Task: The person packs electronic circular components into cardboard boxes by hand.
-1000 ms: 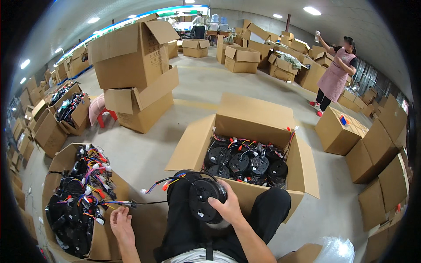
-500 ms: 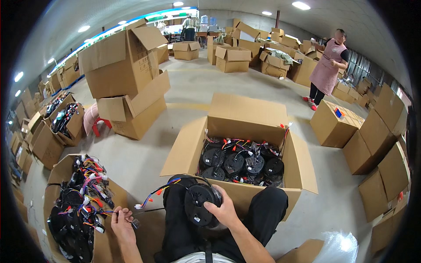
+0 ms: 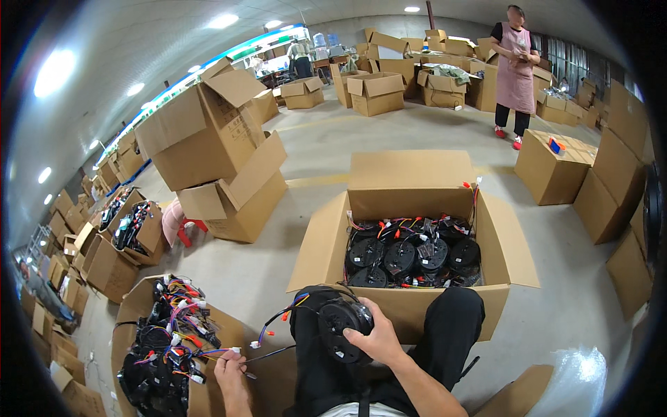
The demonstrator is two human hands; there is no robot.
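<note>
My right hand [image 3: 379,339] grips a round black disc-shaped unit [image 3: 342,326] by its right side, thumb across its face, above my lap. A bundle of coloured wires [image 3: 278,316] with connectors hangs off its left side. A thin black cable [image 3: 274,353] runs left from the unit to my left hand [image 3: 233,372], whose fingers are pinched on its end. That hand is beside an open carton [image 3: 219,326] at my left, holding black parts [image 3: 149,368] and tangled coloured wires [image 3: 184,313]. Some wires from there reach my fingertips.
In front of my knees stands an open carton [image 3: 458,309] with several similar black units [image 3: 399,258]. Stacked cartons [image 3: 229,174] rise at far left, and more [image 3: 611,187] at right. A person in a pink apron [image 3: 515,69] stands beyond. Clear plastic wrap [image 3: 580,379] lies at lower right.
The view has swung left, so the scene sits further right in the picture. The person in the apron has brought their hands together. Both my hands keep their hold.
</note>
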